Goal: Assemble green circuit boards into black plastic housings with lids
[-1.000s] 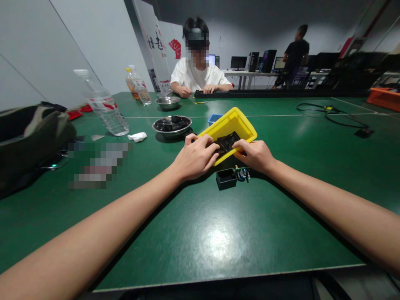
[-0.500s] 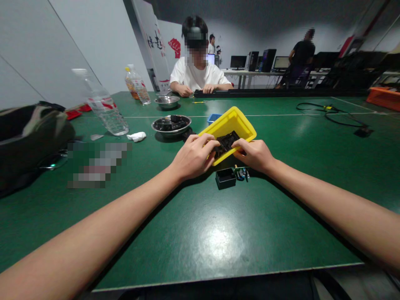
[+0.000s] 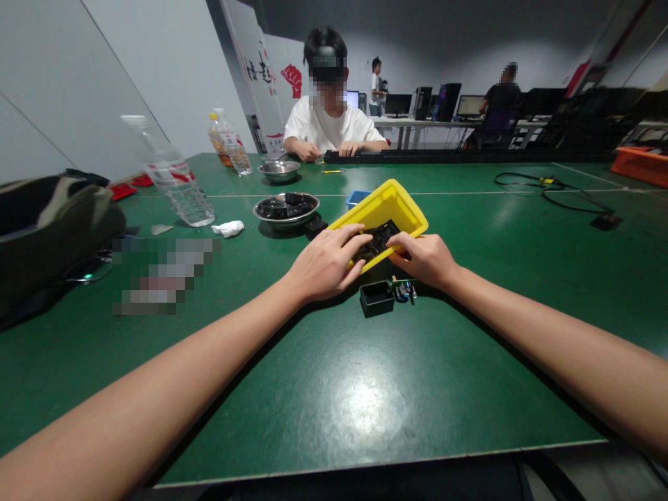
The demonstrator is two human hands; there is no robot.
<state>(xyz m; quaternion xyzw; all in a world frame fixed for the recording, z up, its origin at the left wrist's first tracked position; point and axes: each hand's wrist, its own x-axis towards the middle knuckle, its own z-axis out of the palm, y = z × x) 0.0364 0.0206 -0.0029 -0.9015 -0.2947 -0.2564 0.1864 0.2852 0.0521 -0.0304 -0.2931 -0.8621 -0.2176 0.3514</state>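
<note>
A yellow bin point(image 3: 404, 202) is tilted toward me, with black parts point(image 3: 383, 233) at its lower end. My right hand point(image 3: 425, 257) grips the near right side of the bin, thumb over the rim. My left hand point(image 3: 331, 261) reaches over the bin's left end, fingers bent among the black parts; its fingertips are partly hidden, and I cannot make out what they hold. Just below the bin on the green table point(image 3: 292, 390) sit an open black box point(image 3: 376, 299) and a small circuit board with components point(image 3: 405, 290).
Behind my left hand is a metal bowl of black parts point(image 3: 286, 209), near a blue bin point(image 3: 358, 199). Bottles point(image 3: 177, 184), a white tissue point(image 3: 228, 228) and a bag point(image 3: 57, 229) are at left. A black cable point(image 3: 553, 191) lies right. A person point(image 3: 334, 118) sits opposite.
My left hand has shifted slightly, its fingers moving at the near end of the bin. The right hand has barely moved. In the background, people have changed position.
</note>
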